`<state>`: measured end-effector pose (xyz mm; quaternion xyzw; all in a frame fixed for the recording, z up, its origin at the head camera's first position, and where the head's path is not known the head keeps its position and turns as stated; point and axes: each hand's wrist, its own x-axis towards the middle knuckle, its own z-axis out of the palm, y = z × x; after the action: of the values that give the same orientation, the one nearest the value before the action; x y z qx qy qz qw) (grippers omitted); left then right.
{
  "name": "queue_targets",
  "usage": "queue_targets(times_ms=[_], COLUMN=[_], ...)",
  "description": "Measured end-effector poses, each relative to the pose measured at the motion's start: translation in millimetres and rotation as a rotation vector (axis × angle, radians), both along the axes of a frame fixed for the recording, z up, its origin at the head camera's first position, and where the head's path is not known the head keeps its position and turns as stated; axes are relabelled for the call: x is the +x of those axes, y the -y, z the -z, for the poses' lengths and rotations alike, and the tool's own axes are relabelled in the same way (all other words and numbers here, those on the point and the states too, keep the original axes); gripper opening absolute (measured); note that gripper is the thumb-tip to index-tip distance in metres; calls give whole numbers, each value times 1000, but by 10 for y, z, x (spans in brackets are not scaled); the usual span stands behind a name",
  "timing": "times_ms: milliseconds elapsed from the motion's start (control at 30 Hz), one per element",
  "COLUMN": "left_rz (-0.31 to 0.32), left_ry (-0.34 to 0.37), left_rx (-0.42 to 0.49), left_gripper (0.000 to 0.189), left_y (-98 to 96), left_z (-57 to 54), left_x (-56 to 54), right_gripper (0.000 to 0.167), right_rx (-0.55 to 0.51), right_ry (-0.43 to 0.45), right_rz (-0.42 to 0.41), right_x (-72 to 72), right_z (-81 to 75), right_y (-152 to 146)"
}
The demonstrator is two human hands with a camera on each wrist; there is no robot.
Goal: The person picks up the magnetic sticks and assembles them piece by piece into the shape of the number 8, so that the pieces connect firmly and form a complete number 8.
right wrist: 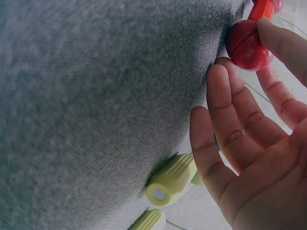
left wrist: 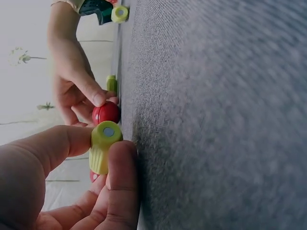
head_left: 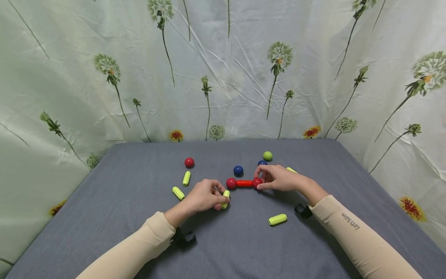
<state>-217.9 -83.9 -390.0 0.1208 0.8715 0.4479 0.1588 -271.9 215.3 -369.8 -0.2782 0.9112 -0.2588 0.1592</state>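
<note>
Between thumb and fingers, my left hand (head_left: 205, 195) pinches a yellow-green magnetic rod (head_left: 225, 199); the left wrist view shows a silvery disc on the end of that rod (left wrist: 106, 139). My right hand (head_left: 280, 178) has thumb and a finger on the right red ball (head_left: 257, 183), and its other fingers stand extended in the right wrist view. That ball joins a red-orange rod (head_left: 244, 183), whose other end meets a second red ball (head_left: 231, 183). This dumbbell-like piece lies crosswise just beyond the left hand's rod, apart from it in the head view.
Left lie two yellow-green rods (head_left: 186, 178) (head_left: 178, 193) and a red ball (head_left: 189, 162). Behind the joined piece are a blue ball (head_left: 238, 170), another blue ball (head_left: 262, 162) partly hidden, and a green ball (head_left: 267, 155). Another rod (head_left: 277, 219) lies front right; one (head_left: 291, 169) peeks past the right hand.
</note>
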Motion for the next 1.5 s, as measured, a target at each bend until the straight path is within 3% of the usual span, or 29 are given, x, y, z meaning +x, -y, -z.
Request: queue_targets(times_ms=[267, 667, 1500], left_rz=[-104, -130, -114], left_ry=[99, 192, 186], left_rx=[86, 175, 198], left_gripper=[28, 27, 24], left_y=[-28, -66, -116], left_z=[27, 60, 56], left_x=[-50, -124, -130], right_gripper=[32, 31, 30], right_rx=[-9, -17, -21], right_ry=[-8, 4, 3], right_rz=[1, 5, 9], right_x=[-10, -15, 11], right_z=[13, 24, 20], right_y=[10, -15, -15])
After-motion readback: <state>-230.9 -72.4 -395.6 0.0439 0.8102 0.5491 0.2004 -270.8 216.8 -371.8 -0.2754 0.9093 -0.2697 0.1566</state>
